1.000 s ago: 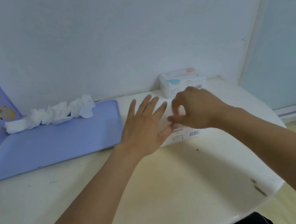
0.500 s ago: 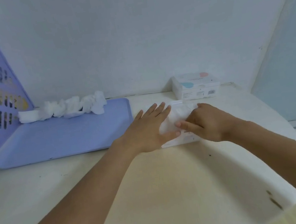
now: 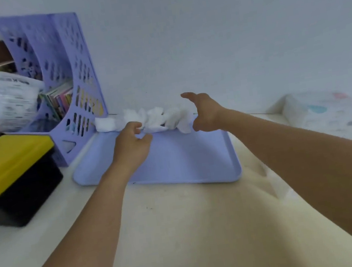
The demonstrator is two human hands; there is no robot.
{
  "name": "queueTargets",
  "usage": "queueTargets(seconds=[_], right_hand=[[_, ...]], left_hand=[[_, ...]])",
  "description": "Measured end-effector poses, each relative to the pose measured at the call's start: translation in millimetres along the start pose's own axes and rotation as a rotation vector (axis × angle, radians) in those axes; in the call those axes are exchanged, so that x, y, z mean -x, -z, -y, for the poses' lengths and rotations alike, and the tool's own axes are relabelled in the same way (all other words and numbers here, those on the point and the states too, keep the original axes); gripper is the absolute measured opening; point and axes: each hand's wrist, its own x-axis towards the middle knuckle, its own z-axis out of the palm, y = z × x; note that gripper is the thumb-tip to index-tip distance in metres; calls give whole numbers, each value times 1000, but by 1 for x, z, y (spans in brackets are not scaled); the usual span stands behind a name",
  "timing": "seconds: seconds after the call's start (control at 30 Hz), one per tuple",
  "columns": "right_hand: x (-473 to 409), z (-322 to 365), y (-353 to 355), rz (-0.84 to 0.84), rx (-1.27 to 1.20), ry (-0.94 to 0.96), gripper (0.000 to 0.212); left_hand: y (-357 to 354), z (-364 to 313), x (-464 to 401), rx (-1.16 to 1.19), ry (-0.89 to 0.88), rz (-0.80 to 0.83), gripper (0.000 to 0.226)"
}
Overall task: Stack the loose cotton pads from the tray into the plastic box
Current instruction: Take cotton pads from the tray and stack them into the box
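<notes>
A row of loose white cotton pads (image 3: 157,120) lies along the far edge of the lilac tray (image 3: 186,166). My left hand (image 3: 131,144) hovers at the row's left-middle, thumb and forefinger curled and slightly apart just in front of a pad, holding nothing. My right hand (image 3: 204,113) is spread over the row's right end, fingers extended, also holding nothing. A pale corner of the plastic box (image 3: 277,186) peeks out beside my right forearm; the rest of it is hidden.
A lilac perforated file rack (image 3: 66,81) with books and papers stands left of the tray. A black case with a yellow lid (image 3: 9,172) sits at the near left. A blurred white packet (image 3: 322,111) lies at the right by the wall.
Both hands have left the plastic box and swung left to the pads on the tray. The view has turned left, bringing the rack and black case into sight.
</notes>
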Motion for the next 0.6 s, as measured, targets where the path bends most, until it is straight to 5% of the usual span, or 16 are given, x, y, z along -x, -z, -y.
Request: queueTargets(seconds=[0.1,0.27,0.5,0.6], right_hand=[[-31,-6,-1,41,-154,-63,108],[-62,3,-14,-120,-475,-155,72],[-63,7,-40,-172,-402,-191,49],[-55,4,-46,-153,-394,-154,29]], left_hand=[[1,16,-22,-17,-9,-77,55],[10,17,-57,-103,43,-299,77],[9,21,-90,-315,153,-75,65],[1,20,-87,-212,111,37,56]])
